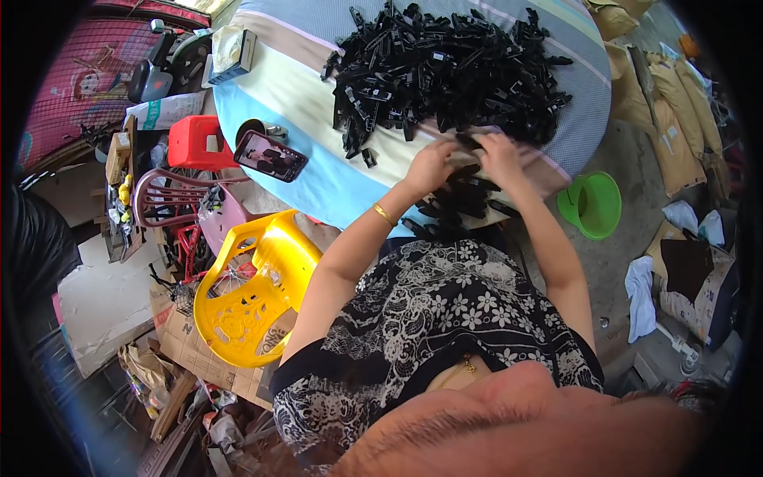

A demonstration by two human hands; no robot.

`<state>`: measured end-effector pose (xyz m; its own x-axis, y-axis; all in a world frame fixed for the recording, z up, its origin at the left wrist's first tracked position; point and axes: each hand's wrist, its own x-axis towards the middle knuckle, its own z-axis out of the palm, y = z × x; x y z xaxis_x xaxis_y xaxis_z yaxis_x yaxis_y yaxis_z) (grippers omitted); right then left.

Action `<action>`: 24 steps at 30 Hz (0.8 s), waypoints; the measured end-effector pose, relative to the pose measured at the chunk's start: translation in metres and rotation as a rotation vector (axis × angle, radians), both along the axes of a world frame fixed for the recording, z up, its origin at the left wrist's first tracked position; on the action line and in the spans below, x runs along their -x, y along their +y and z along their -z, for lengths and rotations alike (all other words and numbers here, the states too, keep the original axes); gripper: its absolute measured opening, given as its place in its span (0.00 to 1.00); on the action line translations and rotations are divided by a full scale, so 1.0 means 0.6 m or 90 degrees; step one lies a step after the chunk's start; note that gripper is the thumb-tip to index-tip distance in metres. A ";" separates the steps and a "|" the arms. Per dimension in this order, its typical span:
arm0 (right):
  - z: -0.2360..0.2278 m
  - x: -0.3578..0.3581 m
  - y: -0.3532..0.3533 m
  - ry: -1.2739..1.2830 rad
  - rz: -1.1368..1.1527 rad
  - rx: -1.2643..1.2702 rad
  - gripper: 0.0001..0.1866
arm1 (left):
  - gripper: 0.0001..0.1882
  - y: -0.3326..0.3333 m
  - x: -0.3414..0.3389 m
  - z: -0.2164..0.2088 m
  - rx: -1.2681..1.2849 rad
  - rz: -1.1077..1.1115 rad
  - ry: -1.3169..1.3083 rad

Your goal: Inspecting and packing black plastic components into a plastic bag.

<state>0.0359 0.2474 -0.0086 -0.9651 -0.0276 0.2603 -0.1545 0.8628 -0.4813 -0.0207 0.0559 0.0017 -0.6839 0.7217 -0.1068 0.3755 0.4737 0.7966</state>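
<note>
A big heap of small black plastic pieces [445, 75], clip-like in shape, covers the far part of the round table. At the heap's near edge my left hand [431, 167] and my right hand [499, 159] come close together. Their bent fingers meet around one dark plastic piece [469, 141], partly hidden by the fingertips. Below my hands, a smaller group of black pieces [457, 203] lies along the table's near edge. One stray piece [368, 157] sits left of my left hand. A gold bracelet circles my left wrist.
On the striped tablecloth [318, 151], a phone [270, 156] leans by a metal cup [275, 131]; a tissue box [232, 54] stands farther left. A yellow chair [230, 318] and red stool [191, 143] are left, a green bucket [602, 205] and brown sacks [671, 119] right.
</note>
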 end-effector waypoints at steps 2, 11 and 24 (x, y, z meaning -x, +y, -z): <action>0.026 0.004 -0.028 -0.156 0.022 0.238 0.15 | 0.23 0.010 -0.004 -0.003 -0.090 -0.076 0.154; -0.002 0.034 -0.011 -0.191 0.010 0.071 0.08 | 0.23 0.022 -0.030 0.012 -0.041 -0.204 0.133; -0.048 0.155 0.088 -0.058 0.147 -0.330 0.05 | 0.25 0.040 -0.011 0.028 -0.034 -0.017 0.263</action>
